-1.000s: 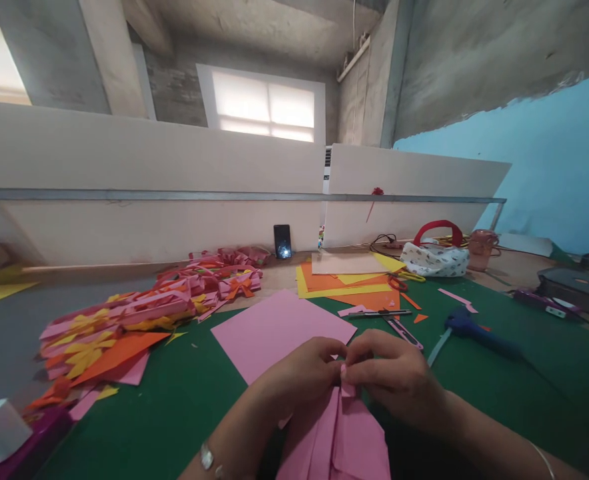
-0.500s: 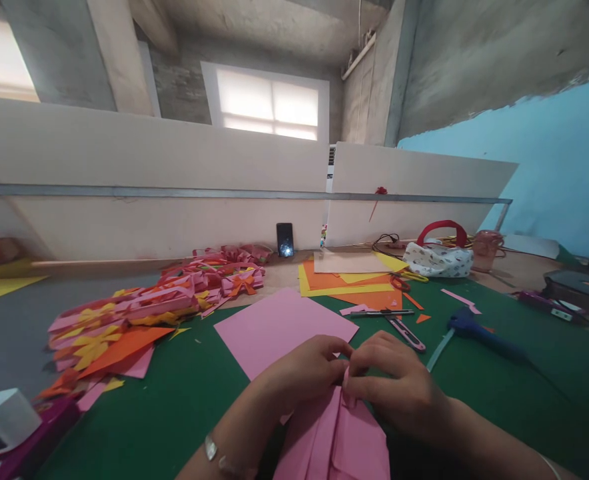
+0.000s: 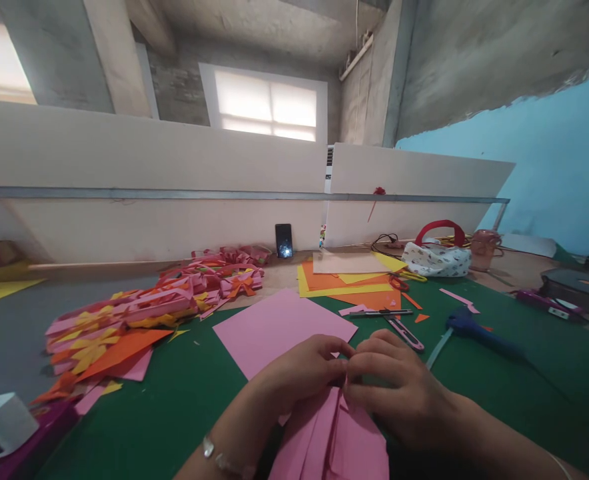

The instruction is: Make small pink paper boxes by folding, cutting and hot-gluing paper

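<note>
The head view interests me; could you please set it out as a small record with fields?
Left hand: holds folded pink paper piece at its far end
Right hand: at the same end, fingertips close to the other's
Ahead: flat pink paper sheet on green mat
Right side: blue glue gun
Left side: heap of pink, orange, yellow paper pieces

Single head-worn camera, facing forward and down; folded pink paper point(image 3: 352, 441) close below, white panels point(image 3: 174, 160) beyond, window point(image 3: 247, 100) farther.

I watched the right hand point(image 3: 397, 383) shift slightly over the top of the folded pink paper point(image 3: 357, 440), largely covering the small tab that had shown there moments before.
</note>
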`<state>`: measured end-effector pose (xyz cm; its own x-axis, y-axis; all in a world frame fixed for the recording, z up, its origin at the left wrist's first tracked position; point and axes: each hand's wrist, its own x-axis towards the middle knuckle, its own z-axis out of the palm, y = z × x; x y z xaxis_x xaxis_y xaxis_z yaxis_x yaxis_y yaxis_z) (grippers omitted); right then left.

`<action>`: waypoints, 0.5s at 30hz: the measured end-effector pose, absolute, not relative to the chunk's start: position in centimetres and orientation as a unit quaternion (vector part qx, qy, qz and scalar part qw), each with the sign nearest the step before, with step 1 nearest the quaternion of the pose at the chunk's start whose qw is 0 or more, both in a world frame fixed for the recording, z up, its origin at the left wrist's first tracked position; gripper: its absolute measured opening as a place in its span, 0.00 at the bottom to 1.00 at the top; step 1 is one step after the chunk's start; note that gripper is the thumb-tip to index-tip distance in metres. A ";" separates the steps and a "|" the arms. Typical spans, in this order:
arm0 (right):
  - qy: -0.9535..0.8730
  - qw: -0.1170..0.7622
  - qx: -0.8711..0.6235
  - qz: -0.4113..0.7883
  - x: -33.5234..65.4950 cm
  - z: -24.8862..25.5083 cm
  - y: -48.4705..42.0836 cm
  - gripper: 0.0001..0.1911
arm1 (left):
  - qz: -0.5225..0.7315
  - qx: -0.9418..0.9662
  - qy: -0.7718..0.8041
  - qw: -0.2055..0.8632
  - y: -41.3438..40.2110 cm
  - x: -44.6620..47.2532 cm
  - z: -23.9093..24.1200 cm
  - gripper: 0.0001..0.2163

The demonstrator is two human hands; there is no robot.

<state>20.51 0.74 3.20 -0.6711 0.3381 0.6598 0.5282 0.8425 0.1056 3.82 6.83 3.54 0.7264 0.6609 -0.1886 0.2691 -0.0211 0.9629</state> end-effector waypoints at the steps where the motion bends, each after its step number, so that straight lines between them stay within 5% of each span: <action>1: -0.903 0.325 -0.237 -0.148 20.5 3.2 0.7 0.07 | 0.158 0.697 0.330 0.617 6.8 3.8 3.5 0.13; 15: -0.911 0.325 -0.201 -0.157 20.4 4.0 0.8 0.05 | 0.121 0.710 0.321 0.615 6.7 3.9 4.0 0.17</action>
